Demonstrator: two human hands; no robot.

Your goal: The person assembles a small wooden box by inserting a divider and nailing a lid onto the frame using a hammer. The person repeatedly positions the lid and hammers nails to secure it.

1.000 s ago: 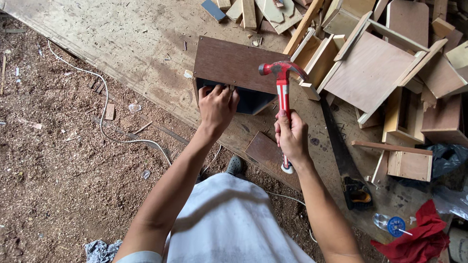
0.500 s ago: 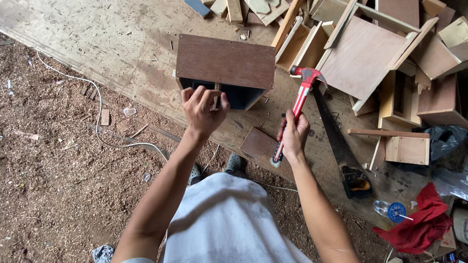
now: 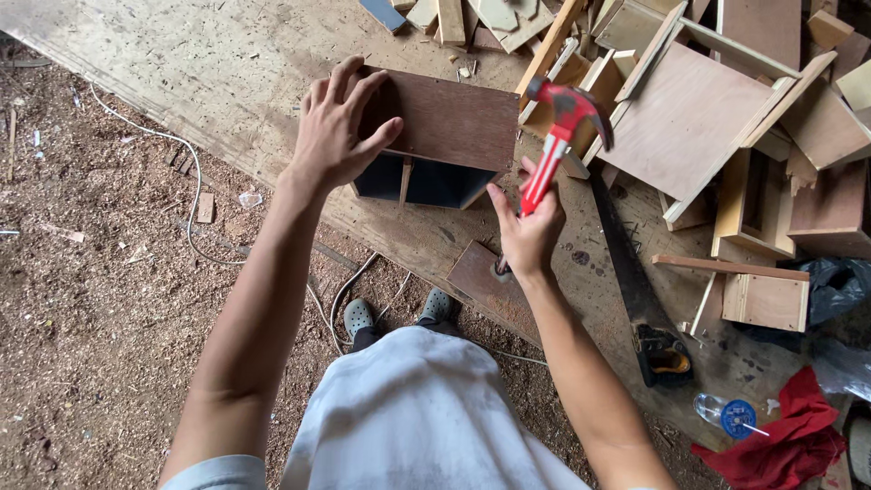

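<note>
The left hand (image 3: pixel 337 127) lies spread, fingers apart, flat on the left end of the brown top panel of a small wooden box (image 3: pixel 435 145), which stands on the plywood surface (image 3: pixel 181 54) with its dark open side facing the person. The grip of the right hand (image 3: pixel 526 231) is clamped around the red handle of a claw hammer (image 3: pixel 558 136), held just beside the box's right end with the head raised above the surface and tilted toward the heap of loose boards and half-built boxes (image 3: pixel 726 118). A handsaw (image 3: pixel 635 281) lies on the surface to the right of that hand, and a red cloth (image 3: pixel 789 436) sits near the corner. The risk here looks plain: the steadying fingers rest on the same panel that a blow would land on, so a strike drifting left could catch them. The box is held only by downward pressure at one end, so a hard or off-centre hit might skid it across the surface or split the thin panel. Whether a nail is set cannot be told.
</note>
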